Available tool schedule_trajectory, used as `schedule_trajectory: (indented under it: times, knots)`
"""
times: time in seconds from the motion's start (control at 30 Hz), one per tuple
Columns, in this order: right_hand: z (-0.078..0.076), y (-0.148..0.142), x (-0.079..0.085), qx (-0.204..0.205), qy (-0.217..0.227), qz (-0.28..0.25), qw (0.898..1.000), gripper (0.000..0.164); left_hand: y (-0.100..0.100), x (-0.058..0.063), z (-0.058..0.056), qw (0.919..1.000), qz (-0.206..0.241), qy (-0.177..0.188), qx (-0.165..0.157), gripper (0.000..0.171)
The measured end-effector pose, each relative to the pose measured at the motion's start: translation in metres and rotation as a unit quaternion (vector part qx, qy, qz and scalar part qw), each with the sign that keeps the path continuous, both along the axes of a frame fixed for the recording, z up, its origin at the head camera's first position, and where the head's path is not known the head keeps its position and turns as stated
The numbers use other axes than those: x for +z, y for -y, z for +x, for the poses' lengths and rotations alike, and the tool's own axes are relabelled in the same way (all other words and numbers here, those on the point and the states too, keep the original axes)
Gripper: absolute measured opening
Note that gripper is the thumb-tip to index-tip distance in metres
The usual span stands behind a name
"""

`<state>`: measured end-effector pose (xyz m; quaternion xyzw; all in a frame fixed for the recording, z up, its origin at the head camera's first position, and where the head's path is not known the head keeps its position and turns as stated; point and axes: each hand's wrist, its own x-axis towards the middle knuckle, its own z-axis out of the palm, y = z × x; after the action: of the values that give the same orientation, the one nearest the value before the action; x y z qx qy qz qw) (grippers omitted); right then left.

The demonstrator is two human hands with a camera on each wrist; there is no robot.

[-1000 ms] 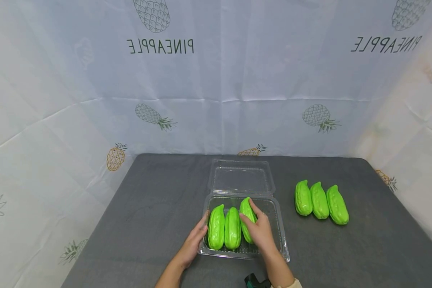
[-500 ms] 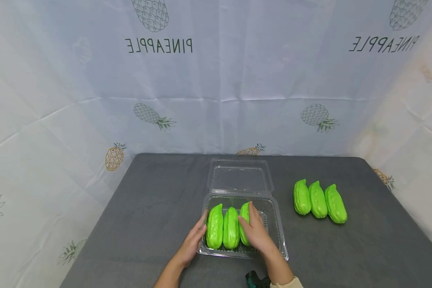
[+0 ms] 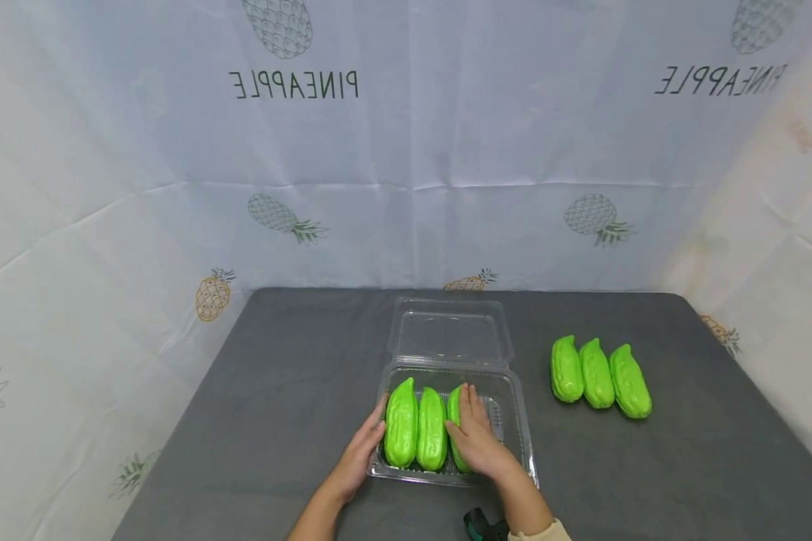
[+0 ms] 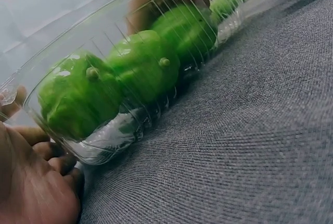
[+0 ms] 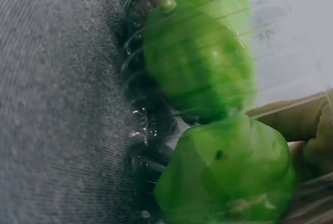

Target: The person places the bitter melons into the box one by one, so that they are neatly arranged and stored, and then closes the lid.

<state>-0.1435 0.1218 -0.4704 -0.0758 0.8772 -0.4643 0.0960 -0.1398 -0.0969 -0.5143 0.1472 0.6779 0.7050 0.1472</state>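
A clear plastic clamshell box [image 3: 524, 428] lies with its lid folded back on the dark table. Three bright green ridged pieces that look like bitter melons stand side by side in it: a left one [image 3: 401, 424], a middle one [image 3: 431, 430] and a right one [image 3: 455, 409]. My right hand [image 3: 482, 439] lies over the right bitter melon with straight fingers, thumb by its left side, hiding much of it. My left hand [image 3: 359, 458] rests along the outside of the box's left wall, its fingers [image 4: 44, 148] touching the clear plastic.
Three more green bitter melons [image 3: 597, 374] lie in a row on the table to the right of the box. A black-and-green object [image 3: 483, 526] shows at the front edge, partly cut off. Pineapple-print cloth [image 3: 406, 150] hangs behind the table.
The right hand has moved slightly down with the right bitter melon, which now sits lower and straighter in the box. Its fingers have gone from pinching to lying flat. The left hand stays.
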Motion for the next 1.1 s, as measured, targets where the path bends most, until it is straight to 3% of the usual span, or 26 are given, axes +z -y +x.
schedule_trajectory:
  times: [0.27, 0.63, 1.1]
  knots:
    - [0.001, 0.000, 0.000, -0.017, 0.003, -0.008, 1.000, 0.066, 0.001, 0.000, 0.000, 0.9999, -0.008, 0.007, -0.001, 0.060]
    - [0.003, 0.001, 0.002, -0.022, 0.002, 0.011, 1.000, 0.078, 0.002, 0.000, 0.001, 1.0000, -0.003, 0.001, -0.001, 0.059]
    - [0.017, -0.027, 0.037, -0.006, -0.007, 0.037, 0.999, 0.077, 0.000, -0.001, 0.001, 1.0000, -0.004, -0.007, 0.004, 0.059]
